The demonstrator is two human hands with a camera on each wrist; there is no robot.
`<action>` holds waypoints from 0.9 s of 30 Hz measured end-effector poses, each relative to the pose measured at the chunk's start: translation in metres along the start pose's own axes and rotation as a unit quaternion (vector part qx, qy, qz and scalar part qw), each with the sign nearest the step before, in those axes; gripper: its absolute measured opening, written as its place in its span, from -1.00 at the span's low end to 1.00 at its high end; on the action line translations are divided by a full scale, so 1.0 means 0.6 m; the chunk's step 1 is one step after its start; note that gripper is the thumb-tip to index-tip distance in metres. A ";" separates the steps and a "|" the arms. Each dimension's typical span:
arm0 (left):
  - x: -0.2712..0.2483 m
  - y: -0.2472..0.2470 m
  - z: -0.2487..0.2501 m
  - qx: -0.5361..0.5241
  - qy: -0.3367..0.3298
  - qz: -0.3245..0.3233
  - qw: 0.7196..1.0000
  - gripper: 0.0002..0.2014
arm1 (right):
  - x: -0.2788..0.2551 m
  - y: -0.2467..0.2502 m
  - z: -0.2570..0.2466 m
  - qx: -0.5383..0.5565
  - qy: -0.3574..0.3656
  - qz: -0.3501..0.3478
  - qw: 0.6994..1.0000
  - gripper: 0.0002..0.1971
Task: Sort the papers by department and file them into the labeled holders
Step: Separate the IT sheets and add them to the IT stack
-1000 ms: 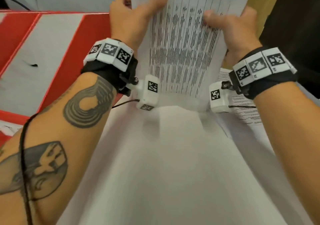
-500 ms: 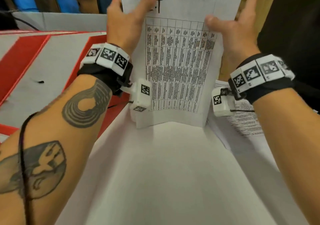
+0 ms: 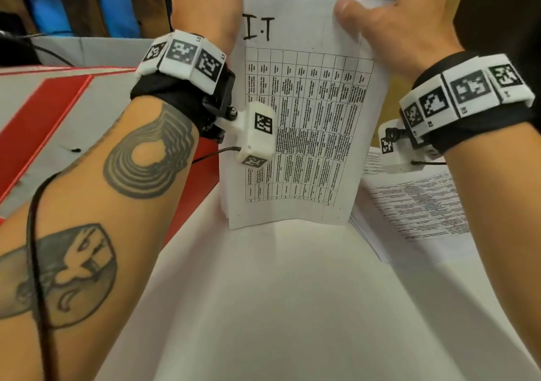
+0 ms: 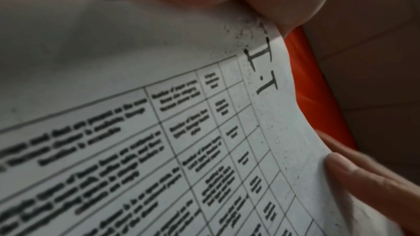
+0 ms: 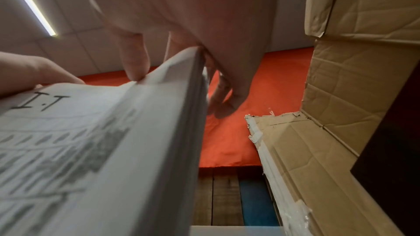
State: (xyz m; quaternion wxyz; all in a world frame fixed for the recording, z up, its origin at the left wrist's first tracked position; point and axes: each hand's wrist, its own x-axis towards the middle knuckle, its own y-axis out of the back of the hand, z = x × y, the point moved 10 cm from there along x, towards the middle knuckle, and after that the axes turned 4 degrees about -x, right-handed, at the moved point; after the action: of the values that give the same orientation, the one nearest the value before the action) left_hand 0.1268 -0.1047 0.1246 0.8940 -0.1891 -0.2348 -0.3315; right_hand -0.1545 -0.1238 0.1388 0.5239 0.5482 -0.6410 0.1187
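Observation:
Both hands hold a stack of white papers (image 3: 304, 123) upright, its bottom edge resting on the white table (image 3: 278, 307). The front sheet bears a printed table and a handwritten "I.T" (image 3: 257, 29) at its top left. My left hand (image 3: 210, 8) grips the stack's upper left edge, fingers behind it. My right hand (image 3: 389, 20) grips the upper right corner, thumb (image 3: 347, 14) pressed on the front sheet. The left wrist view shows the I.T sheet (image 4: 159, 114) close up. In the right wrist view the stack's thick edge (image 5: 172, 132) sits under my fingers. No labeled holder is visible.
Another pile of printed papers (image 3: 415, 205) lies flat on the table at the right. A red and white striped surface (image 3: 58, 111) is to the left. Brown cardboard boxes (image 5: 352, 78) stand at the right, and an orange wall (image 5: 250, 105) behind.
The sheets have slid down in my grasp, revealing the "I.T" heading. Both hands now sit at the stack's top edge, and the right thumb presses the front sheet.

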 end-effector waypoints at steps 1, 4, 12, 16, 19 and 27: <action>0.000 0.001 0.000 0.002 0.000 -0.005 1.000 -0.70 | -0.001 -0.006 0.001 -0.001 0.001 -0.018 1.000 -0.56; -0.013 0.005 -0.004 -0.036 0.017 -0.018 0.999 -0.74 | -0.002 -0.004 0.010 0.006 -0.008 -0.023 1.000 -0.47; -0.066 -0.006 -0.025 -0.103 -0.029 -0.164 0.981 -0.32 | -0.007 0.000 0.044 0.067 -0.039 0.013 0.997 -0.30; -0.108 -0.006 -0.114 -0.063 0.041 -0.232 0.970 -0.22 | -0.045 -0.072 0.123 0.334 -0.182 -0.044 0.924 -0.20; -0.136 -0.012 -0.171 -0.089 0.092 -0.249 0.960 -0.47 | -0.095 -0.146 0.152 0.427 -0.249 -0.168 0.853 -0.22; -0.126 -0.011 -0.170 -0.068 0.064 -0.229 0.969 -0.64 | -0.014 -0.059 0.117 0.426 -0.158 -0.023 0.890 -0.65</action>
State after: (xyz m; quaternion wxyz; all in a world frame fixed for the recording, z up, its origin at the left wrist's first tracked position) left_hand 0.1021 -0.1216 0.0011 0.7923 -0.1687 -0.1914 -0.5542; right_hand -0.1643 -0.1831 0.0875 0.1339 0.7452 -0.5902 0.2801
